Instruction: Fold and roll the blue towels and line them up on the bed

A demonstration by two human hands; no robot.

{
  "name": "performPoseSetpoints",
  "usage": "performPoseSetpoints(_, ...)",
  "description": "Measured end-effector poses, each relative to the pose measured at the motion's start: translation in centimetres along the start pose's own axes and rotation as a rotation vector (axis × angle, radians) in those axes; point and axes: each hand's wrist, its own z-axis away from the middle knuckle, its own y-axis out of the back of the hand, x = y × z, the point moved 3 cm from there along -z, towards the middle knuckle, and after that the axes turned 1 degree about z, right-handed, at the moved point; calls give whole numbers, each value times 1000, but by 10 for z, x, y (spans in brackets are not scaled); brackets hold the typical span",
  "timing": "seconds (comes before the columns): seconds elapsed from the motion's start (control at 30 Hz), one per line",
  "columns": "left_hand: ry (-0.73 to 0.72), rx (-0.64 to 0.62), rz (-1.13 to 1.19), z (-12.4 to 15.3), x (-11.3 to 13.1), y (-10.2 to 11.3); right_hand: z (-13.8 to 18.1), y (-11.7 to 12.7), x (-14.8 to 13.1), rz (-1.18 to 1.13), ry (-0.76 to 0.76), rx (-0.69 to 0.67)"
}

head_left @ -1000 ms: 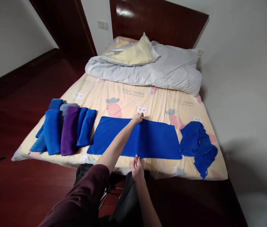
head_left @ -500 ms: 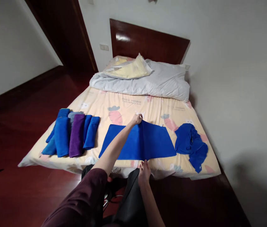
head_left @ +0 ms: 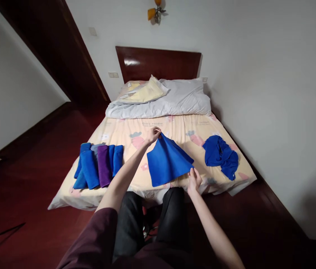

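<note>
A blue towel (head_left: 166,162) is partly lifted off the bed, stretched at a slant between my two hands. My left hand (head_left: 154,134) pinches its far edge, raising it to a peak. My right hand (head_left: 194,180) grips the near right corner, close to the bed's front edge. The towel's left part hangs down onto the sheet. On the left lie several folded or rolled towels side by side, among them a blue one (head_left: 89,170) and a purple one (head_left: 104,166). To the right of my right hand rests a crumpled blue cloth (head_left: 221,155).
The bed (head_left: 124,127) has a patterned sheet with carrots. A grey quilt (head_left: 182,97) and a pale yellow cloth (head_left: 146,91) are bunched by the dark wooden headboard (head_left: 160,61). A white wall (head_left: 272,112) stands at the right. My legs (head_left: 174,213) are against the bed's foot.
The towel lay flat and spread wide; now it is raised and folded over between my hands. My right hand moved right and took its corner. The view has tilted up.
</note>
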Motion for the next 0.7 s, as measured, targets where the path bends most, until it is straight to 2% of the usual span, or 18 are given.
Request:
performPoseSetpoints(0.17, -23, 77, 196, 26, 23, 38, -29, -17, -62, 113, 276, -113)
performPoseSetpoints(0.37, -119, 89, 252, 66, 55, 78, -51, -47, -130, 180, 506, -272)
performPoseSetpoints(0.43, -144, 104, 234, 80, 66, 89, -55, -58, -149, 177, 526, -330)
performPoseSetpoints(0.53, -149, 144, 176, 98, 78, 103, -55, -71, -170, 144, 478, -401)
performPoseSetpoints(0.7, -162, 198, 82, 116, 83, 120, -48, -82, -191, 115, 393, -467)
